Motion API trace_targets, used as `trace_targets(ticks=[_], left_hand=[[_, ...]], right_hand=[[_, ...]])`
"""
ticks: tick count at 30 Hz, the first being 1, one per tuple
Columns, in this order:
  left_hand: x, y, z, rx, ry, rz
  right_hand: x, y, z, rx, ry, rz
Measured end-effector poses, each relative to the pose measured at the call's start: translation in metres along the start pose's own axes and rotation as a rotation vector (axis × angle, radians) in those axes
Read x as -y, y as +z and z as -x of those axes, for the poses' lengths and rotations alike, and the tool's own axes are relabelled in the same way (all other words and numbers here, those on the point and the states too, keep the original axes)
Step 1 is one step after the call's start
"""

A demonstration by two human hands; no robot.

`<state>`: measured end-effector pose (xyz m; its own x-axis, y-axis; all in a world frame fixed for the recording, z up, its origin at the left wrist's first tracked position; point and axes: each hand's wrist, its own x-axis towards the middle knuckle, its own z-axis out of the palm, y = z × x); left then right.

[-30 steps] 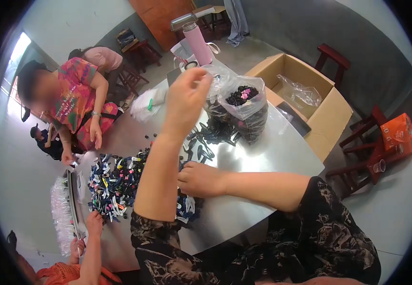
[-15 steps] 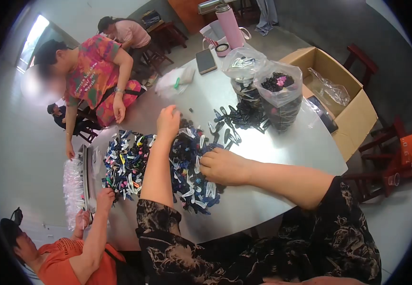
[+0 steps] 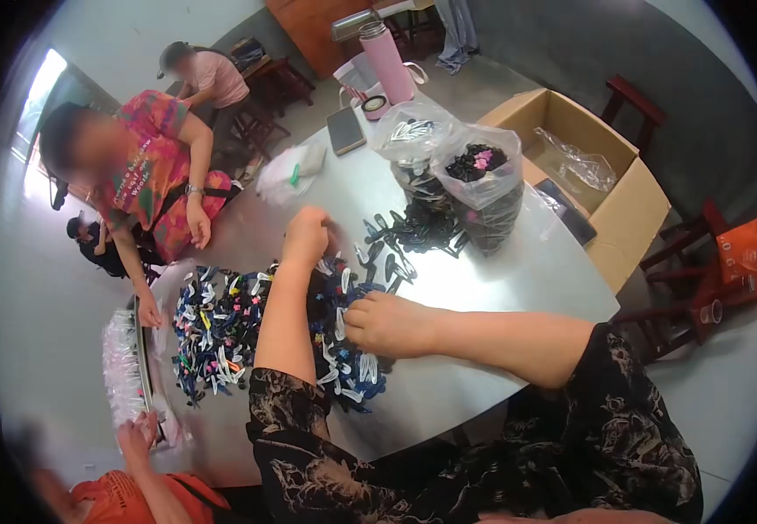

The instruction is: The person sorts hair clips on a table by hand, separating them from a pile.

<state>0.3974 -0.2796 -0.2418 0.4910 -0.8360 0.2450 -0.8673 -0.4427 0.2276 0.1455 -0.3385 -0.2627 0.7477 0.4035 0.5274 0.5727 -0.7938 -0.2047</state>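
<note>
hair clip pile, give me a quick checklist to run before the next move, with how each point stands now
1. Left hand at the clip pile: ok, at its far edge.
2. Right hand at the pile: ok, at its right edge.
3. What either hand grips: cannot tell, undersides hidden.
4. Clip colours separated: not ok, mixed.
5. Pink-topped bag standing open: ok.

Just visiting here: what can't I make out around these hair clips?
Head view, left hand: the hand itself hides its fingertips, so whether they hold anything is unclear.
Head view, right hand: its back hides the fingers' undersides and anything beneath.
Head view, pile of hair clips: the left forearm covers part of it.
Head view, person in orange: cut off by the bottom edge.
</note>
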Motion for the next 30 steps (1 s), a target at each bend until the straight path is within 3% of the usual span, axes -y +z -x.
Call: trace_targets(ticks=[2,7,8,11,13,15,16,17,19,21,23,25,29,30], left_hand=[[0.0,-0.001,-0.001,-0.03,0.009,-0.033],[-0.057,-0.038,-0.016,-0.197,-0.081,0.476],[-0.076,-0.05,-0.019,-0.197,-0.033,0.56],[-0.152,-0.078,-0.028,-0.215,0.173,0.743],[-0.195,-0.091,-0.032,-0.17,0.267,0.626],[-0.219,-0.084,-0.043,-0.097,0.32,0.619],[-0.223,-0.082,-0.048,-0.022,0.376,0.611],[-0.221,-0.082,-0.05,-0.02,0.361,0.606],[-0.218,-0.085,-0.047,-0.087,0.533,0.574],[-0.203,-0.102,-0.023,-0.112,0.441,0.586],[-0.177,-0.122,0.007,-0.116,0.265,0.551],[-0.137,-0.123,0.048,-0.066,0.018,0.523],[-0.089,-0.097,0.157,-0.095,-0.168,0.182],[-0.089,-0.088,0.184,-0.074,-0.233,0.062]], right_hand=[[0.001,0.001,-0.001,-0.026,-0.002,0.013],[-0.001,0.003,-0.001,-0.069,-0.025,0.038],[0.0,0.001,-0.001,0.045,0.021,0.002],[-0.001,-0.002,-0.001,-0.027,-0.014,0.034],[0.0,-0.001,-0.002,-0.016,0.009,0.001],[-0.001,0.0,-0.002,-0.005,0.029,-0.035],[-0.003,0.0,-0.002,-0.12,-0.03,0.054],[-0.004,0.001,-0.002,-0.237,-0.089,0.136],[-0.003,0.001,-0.004,-0.235,-0.079,0.033],[0.005,-0.005,-0.001,-0.085,-0.046,0.02],[0.01,-0.003,0.001,-0.164,-0.099,-0.029],[0.014,-0.004,0.002,0.026,-0.099,-0.028],[0.012,-0.007,0.003,0.079,-0.074,0.019],[0.012,-0.013,-0.001,0.226,-0.021,-0.001]])
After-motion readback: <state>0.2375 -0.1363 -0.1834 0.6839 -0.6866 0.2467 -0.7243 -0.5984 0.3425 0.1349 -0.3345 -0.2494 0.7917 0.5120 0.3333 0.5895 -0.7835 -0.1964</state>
